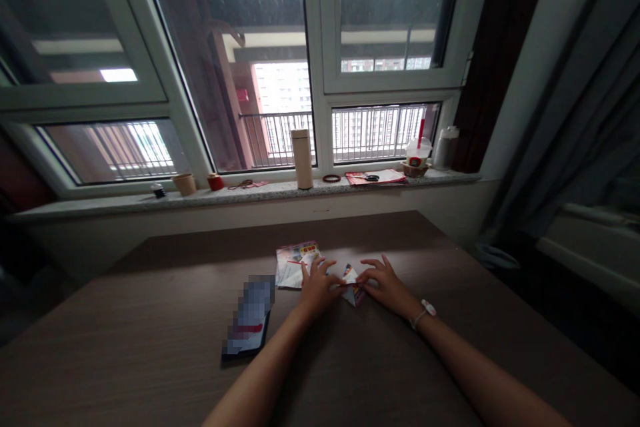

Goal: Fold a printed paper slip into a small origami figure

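Hands are on the dark wood-grain table (150,340), the left hand (320,288) and the right hand (387,287) half open with spread fingers. Both touch a small folded printed paper (353,285) lying between them, but I cannot tell if they grip it. Just beside the left hand lies a stack of colourful leaflets (296,265), and a blurred smartphone (249,315) lies near.

A dark wood-grain table (150,320) carries a phone (249,315) lying face up, its screen pixelated. On the stone windowsill (210,197) stand a tall beige flask (303,159), a small paper cup (185,184) and a lidded plastic cup (418,152) with a red straw. What look like scissors (371,177) lie on red papers (387,177).
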The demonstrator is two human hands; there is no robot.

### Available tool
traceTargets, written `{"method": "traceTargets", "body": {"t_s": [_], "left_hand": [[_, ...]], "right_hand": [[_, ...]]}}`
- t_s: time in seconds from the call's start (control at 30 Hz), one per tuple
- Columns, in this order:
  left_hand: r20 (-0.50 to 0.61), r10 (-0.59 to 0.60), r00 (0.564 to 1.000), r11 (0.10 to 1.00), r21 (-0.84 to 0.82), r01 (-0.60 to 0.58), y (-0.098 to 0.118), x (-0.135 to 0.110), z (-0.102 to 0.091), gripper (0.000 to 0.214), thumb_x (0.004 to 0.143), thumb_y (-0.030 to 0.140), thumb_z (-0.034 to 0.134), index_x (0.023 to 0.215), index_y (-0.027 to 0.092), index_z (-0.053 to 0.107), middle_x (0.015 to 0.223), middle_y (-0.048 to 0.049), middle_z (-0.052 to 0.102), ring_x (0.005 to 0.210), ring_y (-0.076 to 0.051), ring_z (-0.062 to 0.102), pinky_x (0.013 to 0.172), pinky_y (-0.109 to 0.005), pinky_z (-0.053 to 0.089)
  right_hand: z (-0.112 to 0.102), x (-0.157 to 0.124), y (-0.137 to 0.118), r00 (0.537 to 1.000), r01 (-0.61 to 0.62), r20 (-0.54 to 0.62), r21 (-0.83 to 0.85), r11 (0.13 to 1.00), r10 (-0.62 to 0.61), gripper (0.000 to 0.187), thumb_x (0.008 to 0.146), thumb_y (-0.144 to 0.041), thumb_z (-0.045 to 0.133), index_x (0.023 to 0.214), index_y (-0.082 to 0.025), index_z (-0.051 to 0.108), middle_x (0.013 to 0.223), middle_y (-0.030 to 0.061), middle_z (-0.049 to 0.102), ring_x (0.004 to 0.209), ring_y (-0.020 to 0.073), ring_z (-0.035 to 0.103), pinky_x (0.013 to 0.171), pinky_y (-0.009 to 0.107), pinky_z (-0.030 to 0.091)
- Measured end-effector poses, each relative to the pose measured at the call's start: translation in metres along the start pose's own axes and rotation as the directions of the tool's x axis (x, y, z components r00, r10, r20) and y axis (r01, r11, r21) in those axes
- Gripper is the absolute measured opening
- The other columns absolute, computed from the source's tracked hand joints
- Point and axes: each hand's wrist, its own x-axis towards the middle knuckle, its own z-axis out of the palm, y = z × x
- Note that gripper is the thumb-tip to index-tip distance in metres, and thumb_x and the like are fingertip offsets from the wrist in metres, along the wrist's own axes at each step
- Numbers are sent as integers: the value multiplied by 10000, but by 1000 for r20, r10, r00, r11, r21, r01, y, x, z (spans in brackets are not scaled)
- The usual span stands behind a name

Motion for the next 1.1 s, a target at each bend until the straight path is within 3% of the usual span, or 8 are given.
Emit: {"method": "traceTargets", "body": {"t_s": [0.13, 0.37, 0.53, 0.73, 0.9, 1.1], "left_hand": [[-3, -40, 999, 999, -2, 40, 5, 2, -1, 102, 783, 391, 702, 873, 366, 744, 1350, 20, 535, 1330, -290, 319, 1094, -671, 75], [-57, -88, 994, 996, -2, 88, 14, 6, 2, 120, 836, 384, 643, 848, 319, 744, 1304, 11, 581, 1311, -280, 353, 1093, -675, 73], [-94, -100, 991, 995, -6, 100, 19, 8, 6, 163, 869, 346, 594, 843, 268, 735, 1292, -16, 594, 1300, -279, 372, 1105, -661, 87], [-32, -171, 985, 985, -10, 171, 23, 11, 2, 160, 856, 352, 595, 833, 268, 729, 1327, -18, 559, 1307, -282, 360, 1083, -685, 93], [6, -220, 976, 975, 18, 219, 27, 13, -4, 179, 832, 400, 611, 793, 273, 731, 1345, -24, 540, 1319, -289, 332, 1070, -699, 69], [17, -315, 949, 949, 24, 315, 37, 14, -7, 173, 809, 390, 613, 812, 267, 735, 1326, -36, 550, 1308, -299, 351, 1070, -696, 100]], "right_hand": [[1, 1, -3, 999, -35, -11, -38, 999, 35, 118, 851, -259, 560, 879, -226, 671, 1144, 82, 644, 1240, 203, 491, 1143, 560, 69], [5, 5, -6, 995, -80, -60, -43, 996, 77, 141, 886, -258, 495, 860, -207, 624, 1076, 70, 655, 1213, 189, 502, 1146, 544, 73], [11, 6, -6, 985, -155, -83, -52, 987, 150, 174, 876, -289, 513, 951, -239, 662, 1064, 52, 659, 1177, 208, 500, 1124, 563, 74], [14, 8, -8, 971, -239, -63, -136, 962, 232, 248, 890, -345, 498, 811, -246, 712, 963, 35, 665, 1103, 236, 477, 1093, 576, 82], [17, 9, -13, 958, -286, -54, -140, 948, 281, 223, 869, -371, 523, 828, -245, 703, 997, 41, 650, 1117, 251, 453, 1081, 603, 63], [21, 12, -17, 912, -410, -57, -101, 907, 406, 207, 839, -376, 546, 812, -216, 674, 1033, 60, 625, 1115, 267, 449, 1066, 627, 87]]}}
